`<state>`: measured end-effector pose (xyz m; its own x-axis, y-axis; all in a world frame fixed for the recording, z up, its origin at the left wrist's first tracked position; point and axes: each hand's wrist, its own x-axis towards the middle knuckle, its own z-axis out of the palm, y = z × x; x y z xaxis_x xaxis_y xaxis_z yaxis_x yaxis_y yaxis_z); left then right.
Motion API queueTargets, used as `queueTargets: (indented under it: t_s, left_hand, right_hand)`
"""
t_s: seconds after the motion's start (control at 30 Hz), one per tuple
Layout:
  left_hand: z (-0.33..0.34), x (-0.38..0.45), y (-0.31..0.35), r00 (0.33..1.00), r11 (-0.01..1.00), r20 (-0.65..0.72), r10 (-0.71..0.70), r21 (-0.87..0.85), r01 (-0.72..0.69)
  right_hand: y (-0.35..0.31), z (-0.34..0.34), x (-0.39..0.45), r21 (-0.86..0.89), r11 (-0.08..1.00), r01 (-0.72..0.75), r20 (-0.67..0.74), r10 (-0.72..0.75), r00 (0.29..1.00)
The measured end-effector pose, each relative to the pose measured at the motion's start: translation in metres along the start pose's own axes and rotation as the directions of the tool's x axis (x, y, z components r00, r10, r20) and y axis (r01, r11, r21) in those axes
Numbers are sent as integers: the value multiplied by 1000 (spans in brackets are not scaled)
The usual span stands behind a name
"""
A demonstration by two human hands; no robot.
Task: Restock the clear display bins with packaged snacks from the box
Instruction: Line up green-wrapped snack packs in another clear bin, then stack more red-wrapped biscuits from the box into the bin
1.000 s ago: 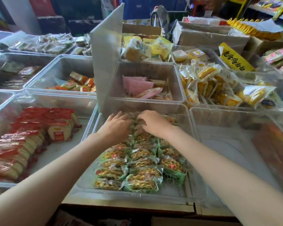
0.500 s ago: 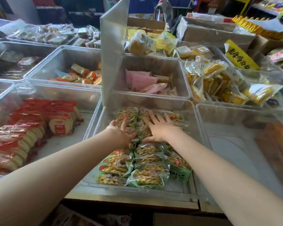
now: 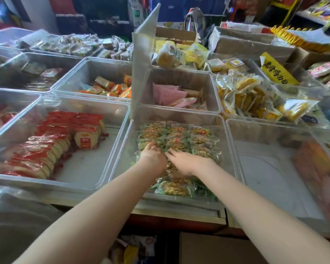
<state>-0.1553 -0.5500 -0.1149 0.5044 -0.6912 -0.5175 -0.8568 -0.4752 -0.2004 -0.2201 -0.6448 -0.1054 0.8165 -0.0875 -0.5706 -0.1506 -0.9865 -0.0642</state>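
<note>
Green-wrapped snack packets (image 3: 176,141) now lying in neat rows across the middle clear plastic bin (image 3: 228,141), far rows free of hands where 1.0 s ago both hands worked at the back wall. Since then drawn back toward the near half: left hand (image 3: 153,156) and right hand (image 3: 187,161) side by side, nearly touching, flat on the packets. Right fingers straight and spread, pressing rather than gripping; left fingers curved down over a packet, pinch or plain press impossible to tell. Judging from that: back rows settled, front rows being tidied, this bin close to done.

Beside it on the left, a clear bin of red-wrapped round crackers (image 3: 55,143); on the right, a clear bin with a bare white floor (image 3: 265,168), probably next to fill. Behind, a clear bin of pink packets (image 3: 168,95) and an upright clear divider panel (image 3: 143,71). Below the counter edge, a brown cardboard box (image 3: 208,248), contents hidden. Farther back, crowded shop shelving, more cartons, a yellow sign (image 3: 277,70).
</note>
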Motion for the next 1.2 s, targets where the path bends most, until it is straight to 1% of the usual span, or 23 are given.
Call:
queueTargets:
  t_s: [0.03,0.07,0.13,0.2,0.27,0.3,0.33,0.37,0.47,0.53,0.57,0.6,0.63,0.67,0.7,0.73,0.77,0.8,0.87,0.93,1.07,1.13,1.2]
  left_hand:
    - [-7,-6,1,999,1000,-40,-8,-11,7]
    - [-12,-15,-1,993,1000,-121,-2,-27,-1]
    - [-12,-46,-18,937,996,-348,17,-82,-48]
    - [-1,-83,-46,827,978,-561,-35,-191,-88]
    - [16,-120,-78,675,953,-722,-150,-288,-97]
    - [28,-139,-96,620,937,-754,-216,-340,-87]
    - [38,-159,-114,593,921,-756,-276,-385,-64]
    - [50,-180,-132,585,899,-738,-335,-436,-35]
    - [88,-245,-189,529,830,-704,-473,-557,1]
    - [122,-284,-227,537,782,-652,-536,-623,23]
    - [143,-301,-245,556,752,-606,-569,-657,54]
    - [163,-316,-264,600,725,-541,-589,-682,98]
    - [184,-328,-283,676,710,-454,-580,-688,147]
    - [205,-340,-298,786,720,-337,-518,-668,189]
    - [223,-347,-313,896,752,-183,-404,-625,211]
    - [239,-354,-325,962,787,-21,-272,-580,210]
    - [253,-359,-334,980,818,117,-158,-541,197]
    - [264,-363,-341,976,834,206,-74,-524,174]
    - [282,-365,-353,966,835,259,9,-533,135]
    - [293,-361,-360,972,836,233,40,-540,95]
    - [301,-351,-359,986,814,160,50,-578,53]
    - [305,-348,-361,984,792,165,74,-609,43]
    - [310,-347,-360,969,763,218,117,-645,53]
  right_hand:
    - [-4,-2,-4,16,999,-30,-51,31,998]
    - [-8,-5,-10,43,998,-49,-123,53,991]
    - [-24,-16,-23,102,994,-31,-260,57,964]
    - [-51,-32,-36,134,991,19,-311,23,950]
    - [-90,-49,-44,157,982,102,-335,-44,941]
    - [-114,-56,-46,167,974,151,-347,-85,934]
    - [-139,-63,-47,174,963,204,-360,-131,924]
    - [-166,-68,-47,182,950,254,-364,-175,915]
    - [-253,-76,-44,207,905,372,-362,-282,888]
    - [-315,-73,-39,248,855,455,-358,-356,863]
    - [-346,-69,-33,258,833,489,-343,-395,852]
    - [-377,-63,-26,251,822,511,-318,-429,846]
    - [-406,-56,-17,224,825,518,-277,-456,846]
    - [-435,-48,-8,193,835,515,-215,-477,852]
    - [-461,-41,1,146,847,511,-135,-495,859]
    - [-484,-32,9,103,859,502,-39,-501,865]
    - [-505,-24,14,73,868,491,70,-496,865]
    - [-521,-15,17,24,877,480,185,-475,860]
    - [-543,7,20,-130,879,459,352,-392,850]
    - [-554,28,19,-269,836,478,442,-334,832]
    - [-562,57,25,-389,778,493,412,-331,849]
    - [-562,63,28,-405,773,488,428,-311,849]
    - [-562,62,29,-407,771,490,435,-308,846]
